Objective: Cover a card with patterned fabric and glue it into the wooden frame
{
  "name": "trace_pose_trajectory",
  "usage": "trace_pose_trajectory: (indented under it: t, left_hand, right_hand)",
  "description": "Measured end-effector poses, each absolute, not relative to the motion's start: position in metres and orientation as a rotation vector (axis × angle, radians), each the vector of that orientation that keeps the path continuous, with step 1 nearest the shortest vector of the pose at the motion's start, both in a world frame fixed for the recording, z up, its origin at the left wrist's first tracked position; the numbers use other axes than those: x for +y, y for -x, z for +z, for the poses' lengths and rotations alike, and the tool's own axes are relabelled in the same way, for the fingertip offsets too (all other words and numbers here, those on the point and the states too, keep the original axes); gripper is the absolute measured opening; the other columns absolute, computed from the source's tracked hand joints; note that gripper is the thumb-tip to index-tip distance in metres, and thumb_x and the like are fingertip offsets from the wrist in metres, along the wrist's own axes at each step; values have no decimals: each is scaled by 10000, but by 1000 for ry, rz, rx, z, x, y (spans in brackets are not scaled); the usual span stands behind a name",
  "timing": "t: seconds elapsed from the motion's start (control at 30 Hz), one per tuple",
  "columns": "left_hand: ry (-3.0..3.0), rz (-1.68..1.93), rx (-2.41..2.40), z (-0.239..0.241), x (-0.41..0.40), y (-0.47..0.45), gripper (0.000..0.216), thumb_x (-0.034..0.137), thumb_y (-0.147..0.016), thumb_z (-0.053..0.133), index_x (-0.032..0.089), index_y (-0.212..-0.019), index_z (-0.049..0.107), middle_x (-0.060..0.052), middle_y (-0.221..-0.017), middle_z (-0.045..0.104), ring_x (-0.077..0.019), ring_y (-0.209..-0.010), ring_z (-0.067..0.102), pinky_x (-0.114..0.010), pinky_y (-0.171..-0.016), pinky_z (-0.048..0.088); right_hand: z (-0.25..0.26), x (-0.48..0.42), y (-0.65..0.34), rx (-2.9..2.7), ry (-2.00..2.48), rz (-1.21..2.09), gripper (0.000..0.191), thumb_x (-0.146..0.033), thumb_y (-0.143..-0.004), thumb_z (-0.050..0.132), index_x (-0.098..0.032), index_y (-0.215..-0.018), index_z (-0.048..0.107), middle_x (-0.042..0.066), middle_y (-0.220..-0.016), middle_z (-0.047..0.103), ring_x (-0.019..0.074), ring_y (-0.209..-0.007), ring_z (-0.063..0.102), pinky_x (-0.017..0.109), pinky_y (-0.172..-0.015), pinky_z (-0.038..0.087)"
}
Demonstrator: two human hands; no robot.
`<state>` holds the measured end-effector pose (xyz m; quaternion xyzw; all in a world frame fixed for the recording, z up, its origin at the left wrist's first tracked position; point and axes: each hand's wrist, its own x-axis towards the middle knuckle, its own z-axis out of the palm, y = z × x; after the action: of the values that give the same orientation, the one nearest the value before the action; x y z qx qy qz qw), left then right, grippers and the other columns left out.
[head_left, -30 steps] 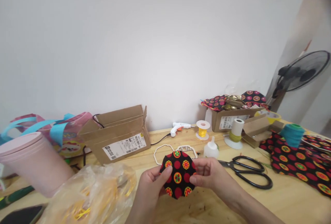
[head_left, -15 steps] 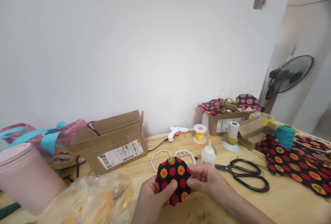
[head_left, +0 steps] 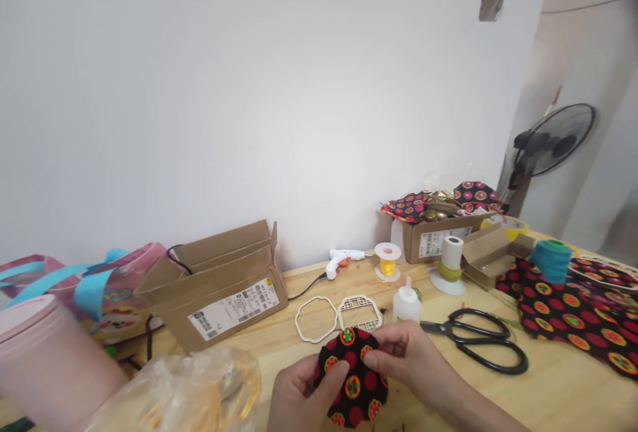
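A round piece of black fabric [head_left: 355,382] with red and orange dots is held over the wooden table [head_left: 548,392] near its front edge. My left hand [head_left: 299,395] grips its left side, thumb lying on the cloth. My right hand [head_left: 409,359] pinches its upper right edge. Just behind the fabric lie two white plastic frames, one a plain outline [head_left: 316,318] and one with a lattice pattern [head_left: 359,312].
Black scissors [head_left: 486,345], a glue bottle [head_left: 407,301], a yellow thread spool [head_left: 387,262], a white glue gun [head_left: 341,260] and a green-wound spool [head_left: 450,262] sit behind. Cardboard boxes [head_left: 224,286] [head_left: 438,236], patterned cloth [head_left: 578,316], a teal spool [head_left: 551,260], a pink tub [head_left: 50,359], a plastic bag [head_left: 189,389] and a fan [head_left: 551,143] surround.
Both hands have brought the fabric piece lower and nearer to me, uncovering the two white frames. The view has shifted slightly.
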<state>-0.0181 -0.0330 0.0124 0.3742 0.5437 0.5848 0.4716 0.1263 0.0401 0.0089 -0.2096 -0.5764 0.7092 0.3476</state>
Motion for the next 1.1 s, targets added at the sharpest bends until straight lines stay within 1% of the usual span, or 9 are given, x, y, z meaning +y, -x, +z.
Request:
trace_pose_trajectory:
  t: [0.2,0.3,0.4,0.5,0.63,0.77,0.87,0.97,1.1]
  left_hand:
    - [-861,1462,1170,15,-33,15,327,239,-446,788,161,-756,719,-61,-683,737,-236,-684,663,-300,-638,519]
    - [-800,1442,1084,15,-33,18,369,282,-495,768,155,-835,704,-86,-765,735,-248,-719,661,-321,-656,513]
    - [-739,1402,1116,14,-32,23,311,311,-585,718,122,-831,694,-98,-742,731,-227,-674,660,-312,-631,507]
    - [-633,1458,1082,12,-31,28,225,242,-599,715,137,-795,683,-66,-709,728,-197,-651,657,-274,-590,500]
    - [-582,1435,1019,7,-30,30,190,196,-561,729,140,-733,671,-61,-671,720,-198,-610,655,-258,-528,492]
    - [-729,1369,1014,1,-28,28,344,250,-501,767,148,-818,681,-107,-785,725,-247,-726,656,-333,-647,503]
    - [-884,1391,1110,-1,-28,24,363,291,-467,785,144,-788,698,-124,-831,724,-265,-815,639,-344,-738,480]
    - [-977,1276,1251,-2,-30,19,332,336,-479,770,134,-735,710,-110,-735,731,-266,-716,651,-377,-710,489]
    - [-1052,1256,1324,-3,-32,14,374,395,-512,733,125,-770,715,-102,-704,728,-271,-665,650,-388,-651,511]
  right_hand:
    - [11,41,-130,-1458,576,1804,241,-377,-593,730,-150,-673,714,-1,-607,688,90,-535,579,182,-540,443]
    - [9,41,-129,-1472,583,1803,214,-337,-580,745,-141,-656,704,-1,-602,686,91,-516,577,188,-522,444]
    - [3,40,-125,-1501,589,1824,233,-292,-561,757,-132,-717,691,8,-623,682,124,-573,611,228,-576,468]
    - [-1,38,-120,-1522,608,1821,330,-211,-508,769,-143,-806,644,-1,-661,669,160,-650,629,274,-627,478]
    - [6,35,-120,-1543,638,1693,201,-149,-544,690,-162,-691,554,-43,-617,603,113,-586,577,227,-576,444]
    - [18,35,-129,-1636,638,1532,81,-136,-612,593,-161,-687,575,-43,-618,560,90,-559,515,199,-522,404]
    - [21,35,-134,-1777,618,1429,138,-73,-589,572,-147,-674,651,-33,-610,544,87,-530,477,194,-476,374]
    - [22,33,-136,-1885,583,1341,180,-59,-600,583,-151,-704,698,-14,-632,555,106,-562,496,210,-500,388]
    - [22,33,-136,-1941,540,1053,206,-110,-687,598,-155,-871,677,40,-740,627,146,-671,555,243,-581,448]
